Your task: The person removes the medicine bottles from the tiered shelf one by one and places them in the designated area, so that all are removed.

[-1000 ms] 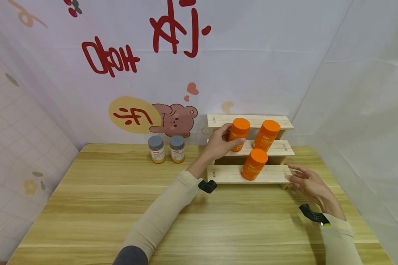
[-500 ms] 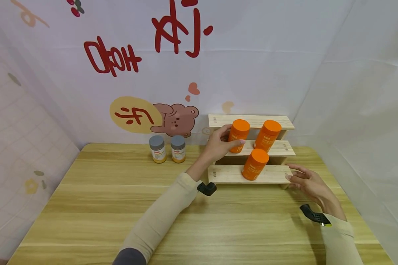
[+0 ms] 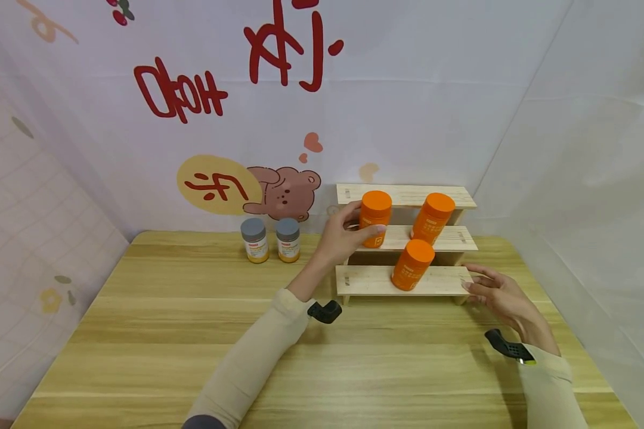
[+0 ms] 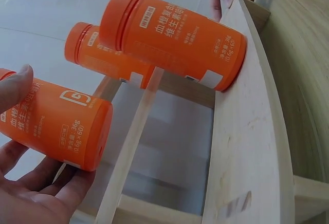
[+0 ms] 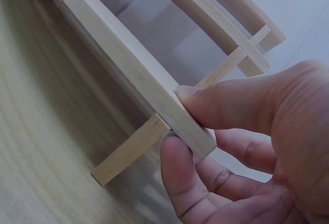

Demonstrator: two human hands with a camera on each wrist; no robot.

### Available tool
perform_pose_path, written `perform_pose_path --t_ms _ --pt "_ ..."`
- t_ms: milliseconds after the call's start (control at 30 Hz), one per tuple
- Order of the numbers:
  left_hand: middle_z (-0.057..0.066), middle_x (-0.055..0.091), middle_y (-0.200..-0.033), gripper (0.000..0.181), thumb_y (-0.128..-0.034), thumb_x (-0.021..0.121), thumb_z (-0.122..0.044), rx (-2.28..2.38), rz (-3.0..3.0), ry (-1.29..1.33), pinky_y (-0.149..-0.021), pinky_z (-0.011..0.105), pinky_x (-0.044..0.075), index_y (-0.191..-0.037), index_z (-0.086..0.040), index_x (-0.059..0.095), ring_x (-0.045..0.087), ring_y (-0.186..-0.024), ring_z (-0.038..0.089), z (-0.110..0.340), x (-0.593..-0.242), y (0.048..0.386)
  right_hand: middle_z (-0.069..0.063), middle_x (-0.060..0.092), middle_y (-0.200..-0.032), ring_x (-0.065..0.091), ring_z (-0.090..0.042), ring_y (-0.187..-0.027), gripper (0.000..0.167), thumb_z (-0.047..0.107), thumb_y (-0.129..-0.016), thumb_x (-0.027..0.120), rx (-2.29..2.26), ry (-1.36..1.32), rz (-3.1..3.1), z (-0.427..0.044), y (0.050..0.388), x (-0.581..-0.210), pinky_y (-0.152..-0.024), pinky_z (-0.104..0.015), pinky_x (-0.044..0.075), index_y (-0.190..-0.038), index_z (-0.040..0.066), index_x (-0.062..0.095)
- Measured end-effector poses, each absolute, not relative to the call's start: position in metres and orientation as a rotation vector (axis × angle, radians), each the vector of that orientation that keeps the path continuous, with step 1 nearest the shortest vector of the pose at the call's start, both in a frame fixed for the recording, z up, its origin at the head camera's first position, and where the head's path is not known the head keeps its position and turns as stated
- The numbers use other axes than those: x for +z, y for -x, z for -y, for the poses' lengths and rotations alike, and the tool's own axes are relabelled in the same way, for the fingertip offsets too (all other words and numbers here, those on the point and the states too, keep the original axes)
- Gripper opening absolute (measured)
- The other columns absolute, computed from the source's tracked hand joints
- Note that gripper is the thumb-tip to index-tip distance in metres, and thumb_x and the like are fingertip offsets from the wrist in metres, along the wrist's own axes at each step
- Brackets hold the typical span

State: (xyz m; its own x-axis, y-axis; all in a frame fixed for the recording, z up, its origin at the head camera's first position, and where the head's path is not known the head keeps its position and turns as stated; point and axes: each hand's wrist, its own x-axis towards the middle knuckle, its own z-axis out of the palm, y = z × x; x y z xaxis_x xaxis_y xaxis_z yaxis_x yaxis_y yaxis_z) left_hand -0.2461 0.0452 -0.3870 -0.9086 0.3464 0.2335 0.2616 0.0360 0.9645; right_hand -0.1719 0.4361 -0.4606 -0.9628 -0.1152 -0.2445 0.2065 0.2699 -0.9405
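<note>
My left hand (image 3: 339,238) grips an orange bottle (image 3: 374,223) between thumb and fingers, at the left part of the middle step of a three-step wooden shelf (image 3: 362,281). In the left wrist view the held bottle (image 4: 61,118) is tilted; whether it touches the step I cannot tell. A second orange bottle (image 3: 431,223) stands on the middle step to the right, and a third orange bottle (image 3: 409,271) stands on the lowest step. My right hand (image 3: 501,298) pinches the right end of the lowest board (image 5: 133,64), thumb on top and a fingertip underneath.
Two grey-lidded jars, one at the left (image 3: 255,244) and one beside it (image 3: 288,243), stand left of the shelf near the back of the wooden table (image 3: 193,333). A printed cloth (image 3: 408,107) hangs behind the table, with more cloth at both sides.
My left hand has shifted left with its orange bottle, which now stands farther from the second bottle. The right hand keeps its hold on the shelf's end.
</note>
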Motion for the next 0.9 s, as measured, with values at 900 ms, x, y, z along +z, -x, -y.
perform_pose_path --t_ms 900 --pt "0.009 0.067 -0.131 0.059 -0.0918 0.079 -0.019 2.166 -2.23 -0.542 -0.109 0.043 0.052 -0.146 -0.023 0.057 0.065 -0.122 0.025 0.023 -0.4 0.224 0.007 0.065 -0.108 0.063 -0.009 -0.094 0.07 0.018 -0.1 0.069 -1.747 -0.098 -2.276 -0.436 0.172 -0.46 -0.084 -0.03 0.061 -0.157 0.005 0.032"
